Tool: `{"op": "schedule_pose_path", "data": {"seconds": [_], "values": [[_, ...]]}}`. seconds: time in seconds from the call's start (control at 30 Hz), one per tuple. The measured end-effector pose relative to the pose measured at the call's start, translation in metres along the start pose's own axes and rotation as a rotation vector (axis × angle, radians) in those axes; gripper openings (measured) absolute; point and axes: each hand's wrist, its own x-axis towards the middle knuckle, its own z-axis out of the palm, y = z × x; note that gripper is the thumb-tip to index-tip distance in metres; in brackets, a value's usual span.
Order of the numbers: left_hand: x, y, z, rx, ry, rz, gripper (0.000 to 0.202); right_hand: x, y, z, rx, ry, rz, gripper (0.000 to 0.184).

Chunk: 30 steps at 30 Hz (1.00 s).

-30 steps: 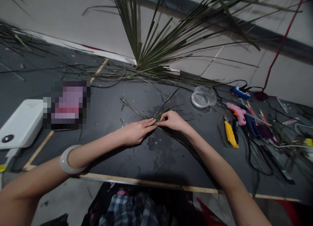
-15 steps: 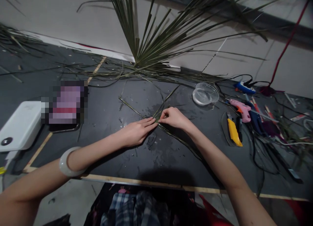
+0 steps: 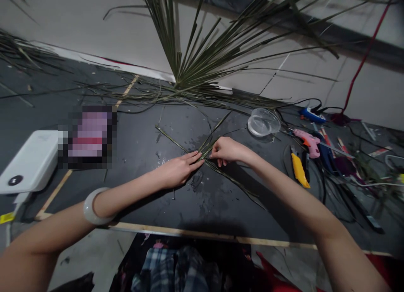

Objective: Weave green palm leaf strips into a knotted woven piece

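Note:
Several narrow green palm leaf strips (image 3: 172, 138) cross each other on the wet dark tabletop, with loose ends fanning out around the crossing. My left hand (image 3: 179, 170) comes in from the left, fingers long and close together, its fingertips and thumb holding the strips at the crossing. Just to the right, my right hand (image 3: 229, 151) is closed, thumb and index finger pinching a strip beside the crossing. The strips' exact weave is partly hidden under the fingertips. A pale bangle (image 3: 91, 205) circles my left forearm.
A palm leaf fan (image 3: 192, 69) leans against the wall above loose strips. Left are a white power bank (image 3: 31, 157) and a phone (image 3: 90, 134). Right are a clear round container (image 3: 263, 122), a pink glue gun (image 3: 307, 141), a yellow utility knife (image 3: 299, 170) and cables.
My right hand has shifted slightly right, away from my left fingertips, and its lower fingers have loosened a little. My left hand stays at the crossing. The view has shifted slightly.

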Motion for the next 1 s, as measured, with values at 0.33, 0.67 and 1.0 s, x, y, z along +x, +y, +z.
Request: {"op": "schedule_pose_path", "data": {"seconds": [0.33, 0.67, 1.0], "values": [[0.000, -0.002, 0.007, 0.038, 0.033, 0.024, 0.053, 0.008, -0.016, -0.007, -0.115, -0.163, 0.040, 0.030], [0.000, -0.001, 0.003, 0.052, 0.017, 0.027, 0.053, 0.008, -0.035, -0.003, -0.433, -0.093, -0.034, 0.007], [-0.001, -0.002, 0.010, 0.017, 0.106, 0.030, 0.049, -0.015, -0.065, 0.012, -0.611, 0.240, -0.067, 0.022]]}}
